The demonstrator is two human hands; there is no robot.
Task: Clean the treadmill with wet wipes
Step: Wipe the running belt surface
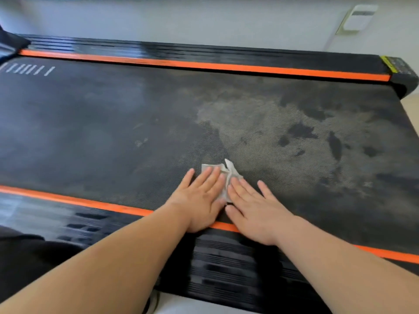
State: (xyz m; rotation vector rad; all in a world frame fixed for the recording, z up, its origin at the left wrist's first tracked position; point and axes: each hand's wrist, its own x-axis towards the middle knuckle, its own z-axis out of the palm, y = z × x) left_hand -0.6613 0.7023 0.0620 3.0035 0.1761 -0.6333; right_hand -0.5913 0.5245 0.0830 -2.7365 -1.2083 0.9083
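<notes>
Under our two hands, close to the near edge of the treadmill belt (90,132), lies the wet wipe (231,172), crumpled and gone grey. Our left hand (199,200) and right hand (256,209) sit side by side on it, palms down, fingers straight and a little spread. They press the wipe flat rather than curling round it. One corner of it sticks up just past the fingertips.

We judge the job to be partway done. To the left of our hands the belt looks evenly dark, with only a faint haze and a small pale fleck or two. Beyond our hands and off to the right spreads a broad dusty patch (260,137), pale grey-brown and broken by dark blotches (301,131) that may be damp marks. That stretch is what we think is left, and the wipe looks soiled enough that a fresh one may soon be wanted.

An orange stripe (68,200) runs along the belt beneath our wrists, with a ribbed black side rail (226,257) under our forearms. A matching stripe and glossy rail lie along the far side. Past them stands a pale wall (181,19) with a white box (360,18) mounted on it, up to the right. Light flooring (410,107) shows at the far right.
</notes>
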